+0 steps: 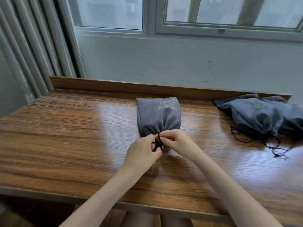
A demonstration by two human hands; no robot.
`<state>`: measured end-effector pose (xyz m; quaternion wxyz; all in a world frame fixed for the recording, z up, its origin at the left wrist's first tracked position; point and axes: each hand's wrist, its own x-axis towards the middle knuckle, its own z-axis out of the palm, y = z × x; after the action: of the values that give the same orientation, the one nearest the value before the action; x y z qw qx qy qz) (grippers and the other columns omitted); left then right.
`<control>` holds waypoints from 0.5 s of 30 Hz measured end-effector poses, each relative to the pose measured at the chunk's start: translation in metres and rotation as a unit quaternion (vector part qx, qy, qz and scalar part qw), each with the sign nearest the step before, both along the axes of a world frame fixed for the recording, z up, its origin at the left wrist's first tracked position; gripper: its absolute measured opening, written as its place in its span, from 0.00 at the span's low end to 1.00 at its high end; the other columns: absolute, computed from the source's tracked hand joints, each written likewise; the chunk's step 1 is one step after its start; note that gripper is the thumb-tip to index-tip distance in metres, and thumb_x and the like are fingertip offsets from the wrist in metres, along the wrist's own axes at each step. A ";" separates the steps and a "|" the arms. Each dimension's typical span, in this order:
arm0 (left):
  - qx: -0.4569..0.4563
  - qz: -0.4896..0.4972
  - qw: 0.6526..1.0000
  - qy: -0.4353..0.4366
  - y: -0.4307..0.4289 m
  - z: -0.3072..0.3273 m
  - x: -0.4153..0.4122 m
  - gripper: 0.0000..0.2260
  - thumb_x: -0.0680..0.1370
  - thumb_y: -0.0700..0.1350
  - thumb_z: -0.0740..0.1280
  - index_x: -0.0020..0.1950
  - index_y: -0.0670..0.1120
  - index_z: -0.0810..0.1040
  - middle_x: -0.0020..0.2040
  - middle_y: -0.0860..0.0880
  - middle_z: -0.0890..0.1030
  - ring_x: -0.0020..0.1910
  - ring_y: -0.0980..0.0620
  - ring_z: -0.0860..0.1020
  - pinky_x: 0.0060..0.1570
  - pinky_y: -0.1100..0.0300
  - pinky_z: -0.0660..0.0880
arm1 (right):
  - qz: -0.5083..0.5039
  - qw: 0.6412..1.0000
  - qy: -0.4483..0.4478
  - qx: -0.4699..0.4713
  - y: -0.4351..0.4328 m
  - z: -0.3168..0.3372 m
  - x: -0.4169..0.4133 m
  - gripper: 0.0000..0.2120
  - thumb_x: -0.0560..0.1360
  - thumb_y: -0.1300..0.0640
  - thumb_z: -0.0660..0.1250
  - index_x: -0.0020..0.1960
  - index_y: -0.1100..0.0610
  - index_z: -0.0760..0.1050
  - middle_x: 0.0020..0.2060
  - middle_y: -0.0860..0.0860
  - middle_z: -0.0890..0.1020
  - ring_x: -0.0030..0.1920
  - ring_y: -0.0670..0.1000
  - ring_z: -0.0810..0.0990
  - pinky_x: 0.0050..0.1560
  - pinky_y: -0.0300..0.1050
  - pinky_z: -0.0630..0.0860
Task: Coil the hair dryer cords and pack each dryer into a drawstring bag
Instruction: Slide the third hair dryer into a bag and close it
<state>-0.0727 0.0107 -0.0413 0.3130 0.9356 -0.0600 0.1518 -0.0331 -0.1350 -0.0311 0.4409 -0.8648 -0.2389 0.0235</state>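
Soft, cool daylight from window [180, 13]. Pale glare patches on counter [65, 136]. Wide-angle bowing at edges. Right edge blurred, perhaps motion.

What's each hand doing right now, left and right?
Left hand: pinching the black drawstring of the grey fabric bag.
Right hand: pinching the same black drawstring.

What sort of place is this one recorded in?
Probably a private room, perhaps a bedroom or hotel room: a wooden desk stands against a plain wall under a window, with what looks like a curtain at the left.
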 end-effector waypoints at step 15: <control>-0.049 -0.082 0.995 0.027 0.006 -0.007 0.016 0.17 0.71 0.46 0.69 0.30 0.49 0.63 0.25 0.53 0.68 0.28 0.57 0.68 0.29 0.64 0.62 | -0.030 0.983 0.107 0.144 -0.003 0.006 -0.007 0.15 0.71 0.75 0.60 0.35 0.58 0.71 0.29 0.47 0.80 0.27 0.37 0.74 0.29 0.28 0.67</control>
<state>-0.0570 0.0165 -0.0482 0.3718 0.9147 -0.1204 0.1029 -0.0398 -0.1382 -0.0248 0.5846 -0.7914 -0.1655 0.0682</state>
